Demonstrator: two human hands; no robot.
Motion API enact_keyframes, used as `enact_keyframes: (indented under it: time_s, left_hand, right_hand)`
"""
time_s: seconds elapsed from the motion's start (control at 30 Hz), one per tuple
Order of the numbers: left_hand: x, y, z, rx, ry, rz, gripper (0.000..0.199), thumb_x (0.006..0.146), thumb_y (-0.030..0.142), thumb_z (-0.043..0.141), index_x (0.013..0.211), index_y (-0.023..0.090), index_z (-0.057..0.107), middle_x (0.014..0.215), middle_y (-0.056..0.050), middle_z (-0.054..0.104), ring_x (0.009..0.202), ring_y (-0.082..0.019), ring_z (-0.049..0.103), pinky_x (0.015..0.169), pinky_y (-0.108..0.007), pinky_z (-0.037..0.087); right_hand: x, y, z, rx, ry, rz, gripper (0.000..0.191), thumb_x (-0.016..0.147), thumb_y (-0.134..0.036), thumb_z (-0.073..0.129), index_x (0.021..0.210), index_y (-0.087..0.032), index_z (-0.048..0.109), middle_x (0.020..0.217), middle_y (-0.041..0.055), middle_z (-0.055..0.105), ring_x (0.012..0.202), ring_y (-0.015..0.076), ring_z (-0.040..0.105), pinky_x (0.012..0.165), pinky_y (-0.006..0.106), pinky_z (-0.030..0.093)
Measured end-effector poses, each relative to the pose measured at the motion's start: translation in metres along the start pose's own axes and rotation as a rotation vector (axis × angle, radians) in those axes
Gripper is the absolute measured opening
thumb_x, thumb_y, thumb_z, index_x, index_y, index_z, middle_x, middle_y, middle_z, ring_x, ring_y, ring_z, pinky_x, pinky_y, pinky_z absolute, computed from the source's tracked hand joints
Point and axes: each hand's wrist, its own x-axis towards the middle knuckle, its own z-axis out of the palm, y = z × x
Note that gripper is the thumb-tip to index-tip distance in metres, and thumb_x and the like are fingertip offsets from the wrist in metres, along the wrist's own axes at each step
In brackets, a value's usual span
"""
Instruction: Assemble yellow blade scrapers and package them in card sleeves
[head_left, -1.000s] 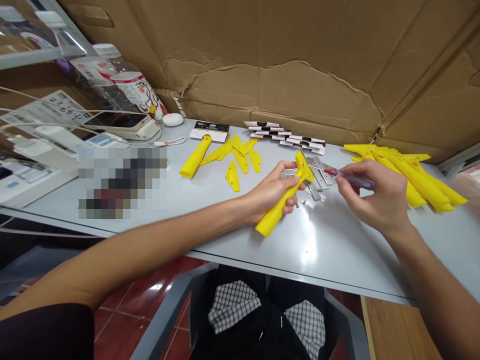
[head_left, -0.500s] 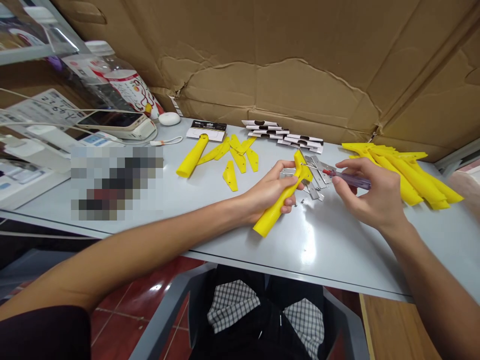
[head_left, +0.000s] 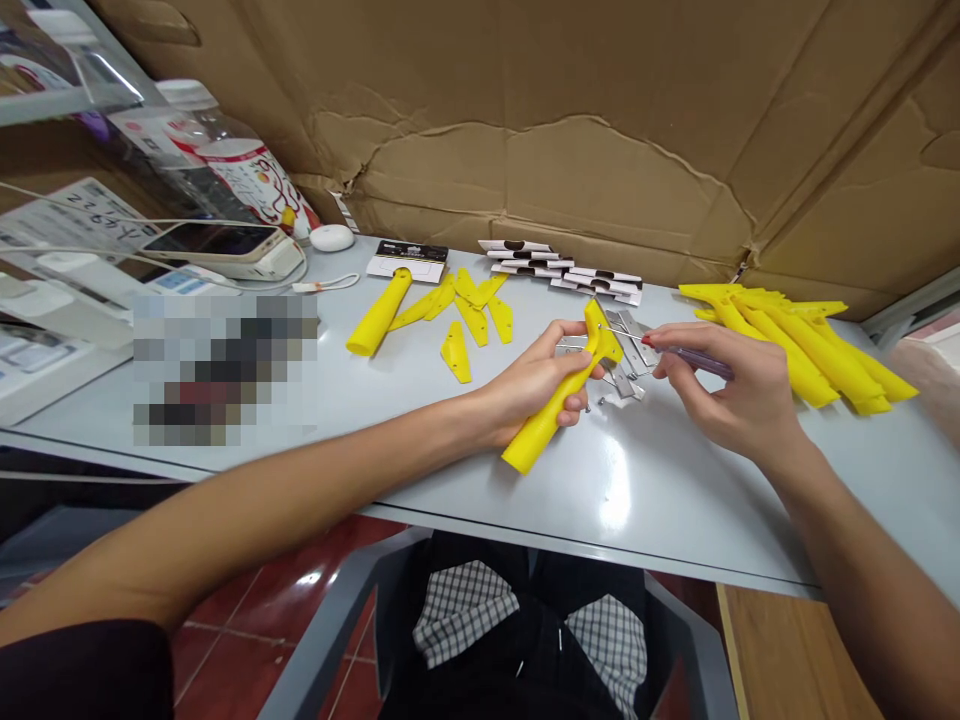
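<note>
Near the table's middle, my left hand (head_left: 544, 385) is wrapped round a yellow handle (head_left: 538, 432), whose wider head points up and away. My right hand (head_left: 739, 390) holds a screwdriver (head_left: 697, 360) with a purple see-through grip and a red collar. Its thin shaft reaches left to the head of the handle, by a small screw or hole. Metal blades (head_left: 622, 380) lie behind and beneath the head, with small screws (head_left: 601, 402) close by. Whether the tip sits in a screw is too small to tell.
Yellow flat pieces (head_left: 455, 352) and another handle (head_left: 380, 312) lie left of centre. Cards (head_left: 529, 258) line the back by the cardboard (head_left: 637, 190). Several yellow handles (head_left: 817, 350) are piled right. A phone (head_left: 214, 240) and bottles (head_left: 244, 175) stand left.
My right hand has shifted slightly left, its fingers now closer round the screwdriver and nearer the red collar. The yellow handle stays in my left hand. The whole view has shifted a little.
</note>
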Motion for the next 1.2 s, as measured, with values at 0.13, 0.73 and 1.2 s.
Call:
enact_keyframes:
  time_s: [0.13,0.73,1.2]
  left_hand:
    - [-0.0001,0.0022,-0.0001,-0.043,-0.026,-0.016,0.027,0.1,0.02,0.056,0.124,0.031,0.046,0.094,-0.003,0.062,0.047,-0.005,0.047,0.042,-0.019,0.031]
    - [0.0002,0.0065,-0.0013,-0.201,-0.14,-0.038,0.032,0.102,0.016,0.049,0.132,0.028,0.043,0.086,-0.003,0.064,0.042,-0.005,0.044,0.039,-0.015,0.029]
    - [-0.0001,0.0063,-0.0019,-0.179,-0.162,-0.033,0.027,0.103,0.017,0.049,0.128,0.028,0.042,0.087,-0.002,0.062,0.043,-0.005,0.043,0.04,-0.016,0.028]
  right_hand:
    - [0.0018,-0.0019,-0.0004,0.004,0.079,0.014,0.028,0.087,-0.007,0.065,0.104,-0.027,0.076,0.101,0.0036,0.081,0.093,0.0233,0.079,0.07,0.035,0.067]
    - [0.0024,-0.0071,0.0005,0.044,0.082,0.215,0.017,0.089,-0.018,0.067,0.101,-0.025,0.077,0.1,0.0037,0.081,0.07,0.0177,0.075,0.07,0.035,0.067]
    - [0.0029,-0.0066,0.0002,0.015,0.08,0.196,0.018,0.088,-0.018,0.068,0.1,-0.028,0.076,0.099,0.0017,0.081,0.069,0.0179,0.075,0.069,0.034,0.067]
